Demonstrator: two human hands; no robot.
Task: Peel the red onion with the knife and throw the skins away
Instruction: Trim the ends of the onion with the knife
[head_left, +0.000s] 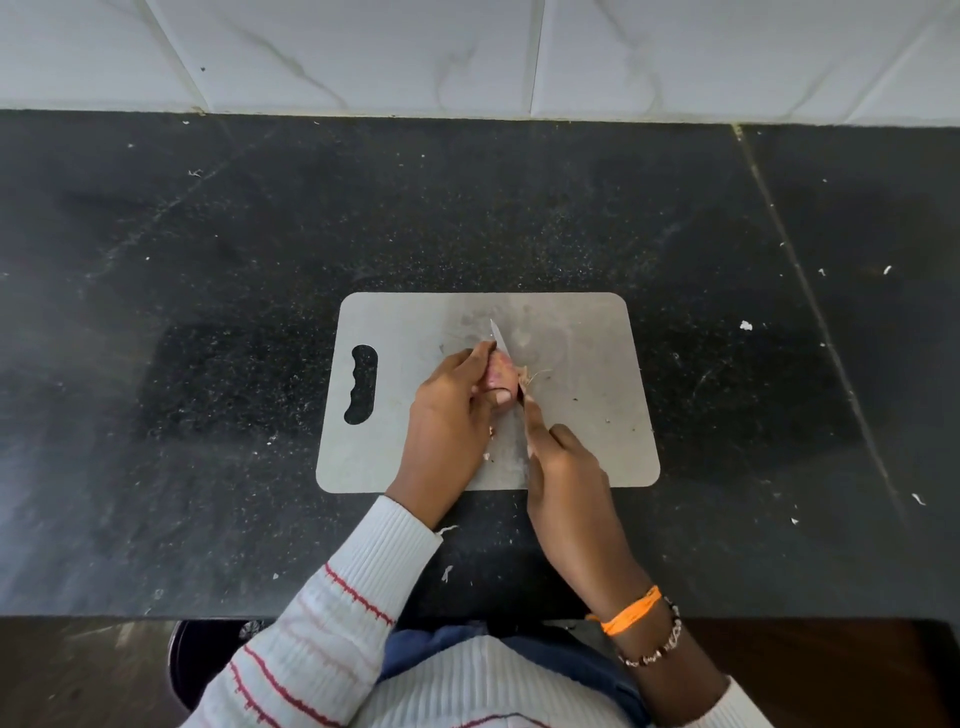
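At the middle of the grey cutting board (571, 415), the left hand (452, 410) grips the red onion (501, 374) — the right hand (563, 467), fingers curled round the knife (500, 338), sets its blade against the onion's right side.

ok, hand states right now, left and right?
Left hand: holding the small red onion on the grey plastic cutting board.
Right hand: gripping the steel-bladed knife, blade at the onion.

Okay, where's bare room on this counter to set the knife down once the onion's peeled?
Widest bare patch: dark counter between cutting board and the tiled wall. Also the board's right half, with only small scraps. It is crowded mid-board, where the left hand, onion, knife and right hand meet.
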